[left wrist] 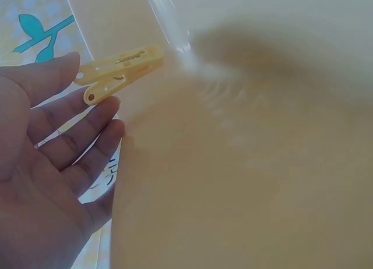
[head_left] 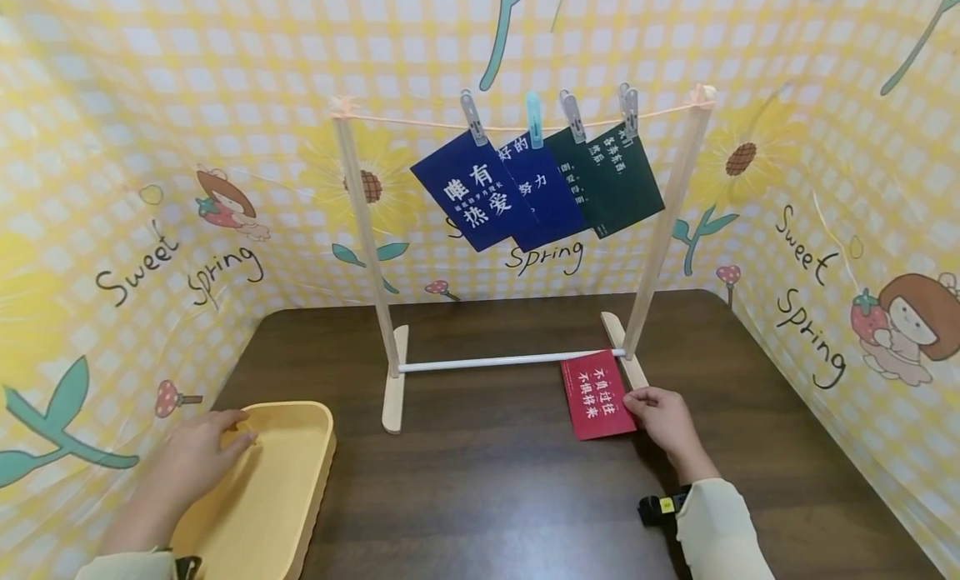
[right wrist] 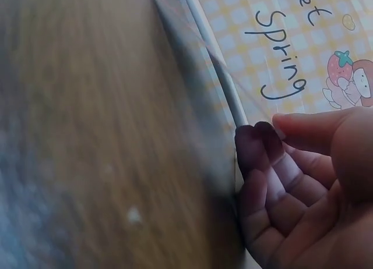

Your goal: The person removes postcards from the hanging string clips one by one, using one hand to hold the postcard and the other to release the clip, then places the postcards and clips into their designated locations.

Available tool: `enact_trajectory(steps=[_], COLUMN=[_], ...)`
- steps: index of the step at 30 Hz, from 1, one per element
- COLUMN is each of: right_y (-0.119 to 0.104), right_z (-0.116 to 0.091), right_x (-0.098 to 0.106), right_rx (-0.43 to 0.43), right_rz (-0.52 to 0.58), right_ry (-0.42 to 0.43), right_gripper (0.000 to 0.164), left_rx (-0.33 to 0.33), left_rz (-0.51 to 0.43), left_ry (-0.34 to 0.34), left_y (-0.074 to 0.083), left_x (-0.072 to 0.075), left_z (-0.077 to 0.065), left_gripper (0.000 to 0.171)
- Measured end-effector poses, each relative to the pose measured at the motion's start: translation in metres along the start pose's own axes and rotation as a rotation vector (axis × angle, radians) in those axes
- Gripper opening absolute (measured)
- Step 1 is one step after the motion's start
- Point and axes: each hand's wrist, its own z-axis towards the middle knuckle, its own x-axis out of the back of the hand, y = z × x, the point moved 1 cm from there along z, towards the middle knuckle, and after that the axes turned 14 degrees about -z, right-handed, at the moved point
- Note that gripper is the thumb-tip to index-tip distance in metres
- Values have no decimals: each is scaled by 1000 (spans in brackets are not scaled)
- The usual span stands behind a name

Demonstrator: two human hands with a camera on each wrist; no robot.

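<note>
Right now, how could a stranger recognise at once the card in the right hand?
On the brown table stands a wooden rack. Near its right foot, the right hand pinches the card. It alone is red; blue cards and green cards hang above.

Tray and rack on table

The red card, printed in white characters, tilts slightly over the right half of the table, its right edge pinched by the right hand. The left hand pinches a yellow clip near the far-left corner of the tray.
</note>
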Motion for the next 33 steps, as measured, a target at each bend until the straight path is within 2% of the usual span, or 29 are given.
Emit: enact_trajectory(steps=[11,15,21,27,33], right_y=[1,1,-1,-2,1], right_z=[-5,-8,-6,-7,-8], right_x=[7,7,7,5,10], right_rx=[-15,4,37,12,-7], right_rz=[-165,-205,-228,-223,-189], right_ry=[-16,-33,-45,-82,-101], right_gripper=[19,18,18,22,25], left_rx=[14,14,18,14,32], left_rz=[-5,-16,-22,-21,-41], left_ry=[-17,-18,-21,-16,-28], left_y=[-1,-1,-1,-3,-1], left_x=[0,-2,-2,-2,-3], left_z=[2,1,-2,-7,-3], left_gripper=[47,47,49,48,47])
